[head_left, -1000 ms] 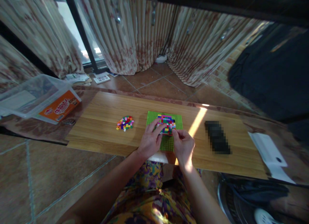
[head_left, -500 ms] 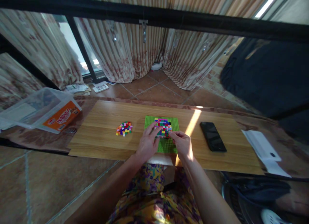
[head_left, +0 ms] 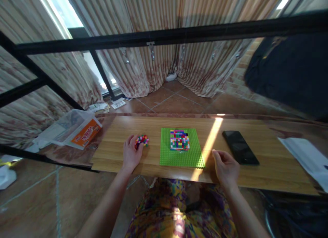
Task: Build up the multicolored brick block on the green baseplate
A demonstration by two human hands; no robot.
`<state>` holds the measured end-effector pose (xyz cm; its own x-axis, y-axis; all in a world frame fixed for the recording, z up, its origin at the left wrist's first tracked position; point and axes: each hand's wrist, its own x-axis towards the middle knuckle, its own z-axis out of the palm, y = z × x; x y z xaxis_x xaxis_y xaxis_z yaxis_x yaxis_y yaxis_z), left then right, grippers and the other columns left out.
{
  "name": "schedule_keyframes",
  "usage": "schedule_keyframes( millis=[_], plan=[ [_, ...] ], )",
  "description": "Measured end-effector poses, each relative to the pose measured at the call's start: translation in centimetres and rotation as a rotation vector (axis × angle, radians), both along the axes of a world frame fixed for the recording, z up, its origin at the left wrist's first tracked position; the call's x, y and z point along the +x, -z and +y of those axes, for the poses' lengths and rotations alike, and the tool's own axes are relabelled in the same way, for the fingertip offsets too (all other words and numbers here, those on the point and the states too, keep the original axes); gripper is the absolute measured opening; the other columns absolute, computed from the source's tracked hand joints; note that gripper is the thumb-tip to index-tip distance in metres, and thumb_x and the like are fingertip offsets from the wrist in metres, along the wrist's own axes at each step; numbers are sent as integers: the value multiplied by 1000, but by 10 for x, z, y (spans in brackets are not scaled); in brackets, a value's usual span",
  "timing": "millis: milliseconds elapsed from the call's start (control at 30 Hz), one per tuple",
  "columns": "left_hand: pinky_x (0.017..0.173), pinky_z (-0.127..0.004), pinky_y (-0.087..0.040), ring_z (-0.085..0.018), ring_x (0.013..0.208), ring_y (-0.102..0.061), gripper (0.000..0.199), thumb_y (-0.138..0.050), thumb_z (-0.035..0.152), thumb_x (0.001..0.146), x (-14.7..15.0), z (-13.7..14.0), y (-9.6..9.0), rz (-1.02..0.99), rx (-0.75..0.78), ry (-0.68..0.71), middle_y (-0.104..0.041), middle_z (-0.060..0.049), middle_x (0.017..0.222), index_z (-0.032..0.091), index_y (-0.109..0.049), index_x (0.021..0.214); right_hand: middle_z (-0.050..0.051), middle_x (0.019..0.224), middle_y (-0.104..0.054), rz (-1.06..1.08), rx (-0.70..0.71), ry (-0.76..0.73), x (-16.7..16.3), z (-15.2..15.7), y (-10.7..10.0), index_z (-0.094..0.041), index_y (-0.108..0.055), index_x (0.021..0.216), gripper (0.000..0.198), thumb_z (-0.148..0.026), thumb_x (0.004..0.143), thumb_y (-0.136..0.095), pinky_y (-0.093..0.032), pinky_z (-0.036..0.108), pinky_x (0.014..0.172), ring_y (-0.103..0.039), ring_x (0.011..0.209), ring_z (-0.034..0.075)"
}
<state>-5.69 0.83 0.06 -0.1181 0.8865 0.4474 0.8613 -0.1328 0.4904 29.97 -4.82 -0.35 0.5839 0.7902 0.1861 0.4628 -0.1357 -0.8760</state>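
1. Small loose pieces likely scatter easily, so light fingertip contact suits the pile of bricks (head_left: 145, 140) on the worktop (head_left: 151, 123).
2. The left hand (head_left: 132, 152) is at the pile's edge, thumb and fingers parted around some bricks; a firm grip cannot be made out.
3. The right hand (head_left: 227, 166) is curled beside the phone (head_left: 240, 147); whether it pinches anything, I cannot tell.
4. The brick build (head_left: 179, 139) sits on the green baseplate (head_left: 176, 160), between both hands, untouched.

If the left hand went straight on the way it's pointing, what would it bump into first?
The little pile of colourful bricks. The fingertips of the left hand are right at its edge, maybe even touching it, but depth is hard to judge from this picture.
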Motion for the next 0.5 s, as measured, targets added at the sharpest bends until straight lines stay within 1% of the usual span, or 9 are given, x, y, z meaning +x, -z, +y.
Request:
schedule_keyframes(
  millis=[100, 200, 267, 367, 500],
  plan=[
    [101, -45, -43, -27, 115, -54, 33, -50, 31, 87, -2, 7, 4, 31, -61, 29, -62, -12, 118, 16, -59, 116, 9, 77, -70, -167, -17, -80, 0, -5, 8, -16, -69, 80, 41, -54, 82, -53, -42, 29, 61, -61, 67, 20],
    [99, -43, -44, -26, 112, -56, 33, -49, 28, 88, 3, 18, 3, 39, -92, 46, -63, -13, 117, 15, -58, 116, 8, 81, -69, -330, -56, -171, -3, -6, 11, -18, -67, 80, 36, -49, 85, -51, -41, 29, 62, -61, 69, 20],
    [98, -43, -44, -26, 110, -57, 33, -49, 29, 88, 8, 26, 1, 51, -108, 52, -63, -13, 117, 15, -59, 116, 7, 80, -69, -364, -62, -190, -4, -6, 11, -18, -67, 80, 33, -46, 86, -51, -41, 28, 62, -60, 69, 19],
    [97, -44, -44, -25, 107, -58, 32, -50, 29, 88, 14, 32, -1, 82, -129, 96, -64, -13, 116, 15, -60, 114, 5, 79, -68, -365, -51, -196, -3, -6, 10, -18, -66, 79, 31, -45, 86, -51, -40, 27, 61, -60, 67, 17],
    [97, -43, -44, -24, 106, -58, 27, -51, 27, 87, 25, 28, -1, 102, -109, 169, -65, -10, 114, 17, -62, 109, 4, 79, -68, -391, -55, -195, -2, -6, 12, -19, -65, 79, 29, -43, 87, -52, -40, 26, 62, -59, 67, 16]
  ],
)
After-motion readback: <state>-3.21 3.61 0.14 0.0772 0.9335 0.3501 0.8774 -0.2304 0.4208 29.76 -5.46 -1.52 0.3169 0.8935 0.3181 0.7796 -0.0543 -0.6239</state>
